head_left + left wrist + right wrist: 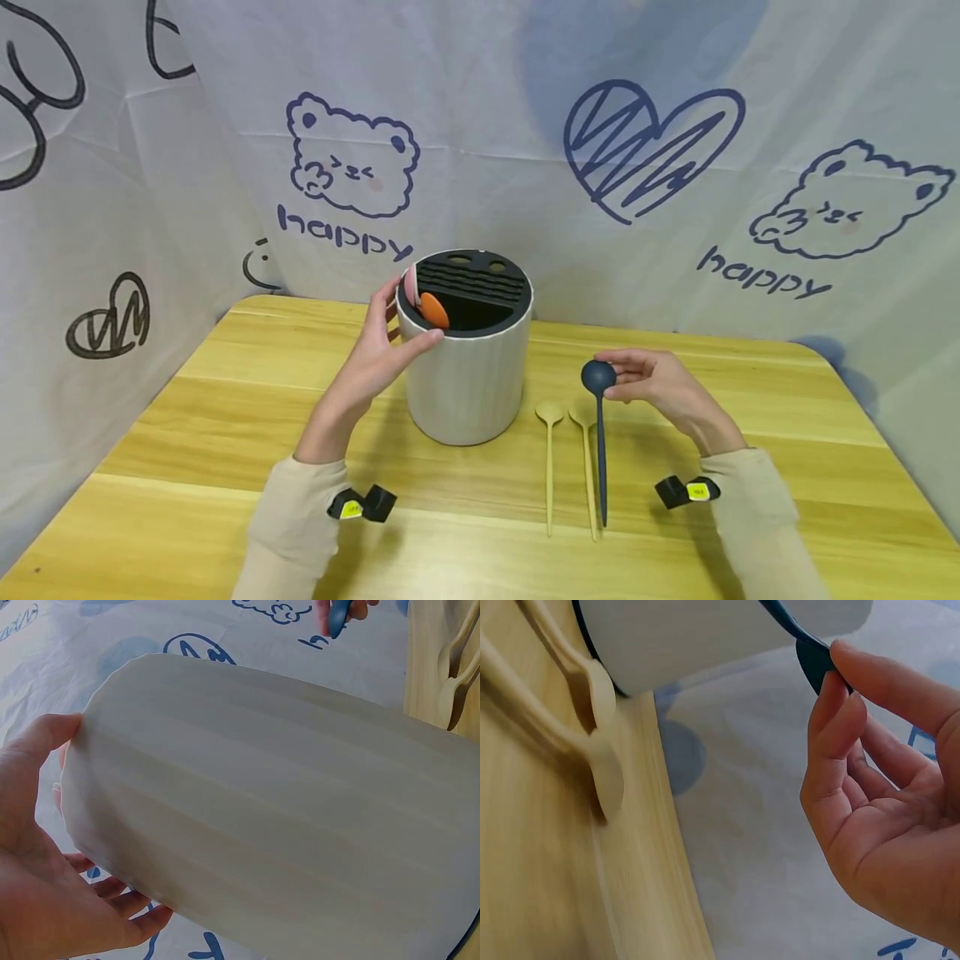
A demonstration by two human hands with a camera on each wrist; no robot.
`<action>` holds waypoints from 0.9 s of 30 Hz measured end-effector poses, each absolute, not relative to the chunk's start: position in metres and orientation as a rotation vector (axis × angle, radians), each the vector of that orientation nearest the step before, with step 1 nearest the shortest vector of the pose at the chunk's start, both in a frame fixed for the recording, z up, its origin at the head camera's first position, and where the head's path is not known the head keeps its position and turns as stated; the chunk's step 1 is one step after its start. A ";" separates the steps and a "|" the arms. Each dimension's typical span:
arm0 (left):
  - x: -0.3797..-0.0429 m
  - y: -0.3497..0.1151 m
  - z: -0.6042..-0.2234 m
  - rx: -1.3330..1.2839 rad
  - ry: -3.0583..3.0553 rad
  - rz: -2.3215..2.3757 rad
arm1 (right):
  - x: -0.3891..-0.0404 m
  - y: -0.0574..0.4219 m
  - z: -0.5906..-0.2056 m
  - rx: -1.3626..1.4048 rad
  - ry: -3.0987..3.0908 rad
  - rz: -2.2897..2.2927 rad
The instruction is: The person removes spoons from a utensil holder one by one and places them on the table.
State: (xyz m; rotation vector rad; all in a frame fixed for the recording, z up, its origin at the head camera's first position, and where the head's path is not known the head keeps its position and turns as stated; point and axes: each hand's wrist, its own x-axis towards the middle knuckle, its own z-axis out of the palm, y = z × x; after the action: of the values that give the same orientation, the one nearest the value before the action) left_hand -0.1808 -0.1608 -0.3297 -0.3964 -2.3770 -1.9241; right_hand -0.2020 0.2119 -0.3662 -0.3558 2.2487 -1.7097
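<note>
Navy long-handled spoon (598, 377) is pinched in the right hand (656, 380), left hand (372, 352) gripping, probably steadying, a white cylindrical holder (467, 385) toward the tabletop's (255, 400) far edge.

The right hand (900, 795) pinches a slim dark-teal spoon (811, 664) by its bowl, with two pale beige spoons (609, 780) and a white, dark-based container (697, 634) on a light wooden table (645, 900).

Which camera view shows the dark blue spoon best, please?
The head view, showing the dark blue spoon from bowl to handle tip. Both wrist views crop it: left shows a piece, right part of bowl and handle.
</note>
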 end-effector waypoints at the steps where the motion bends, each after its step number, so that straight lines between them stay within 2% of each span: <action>1: -0.181 -0.161 -0.330 -0.397 -2.377 -1.926 | -0.203 0.214 -0.367 -0.352 2.249 -1.704; 27: -0.180 -0.160 -0.330 -0.402 -2.375 -1.917 | -0.207 0.249 -0.403 -0.288 2.250 -1.523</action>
State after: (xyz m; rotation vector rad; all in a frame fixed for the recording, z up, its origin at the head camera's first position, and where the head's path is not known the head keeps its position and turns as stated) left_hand -0.1797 -0.1600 -0.3299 -0.4016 -2.3748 -1.9175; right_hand -0.2073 0.2494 -0.4030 -0.2884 2.2501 -1.5232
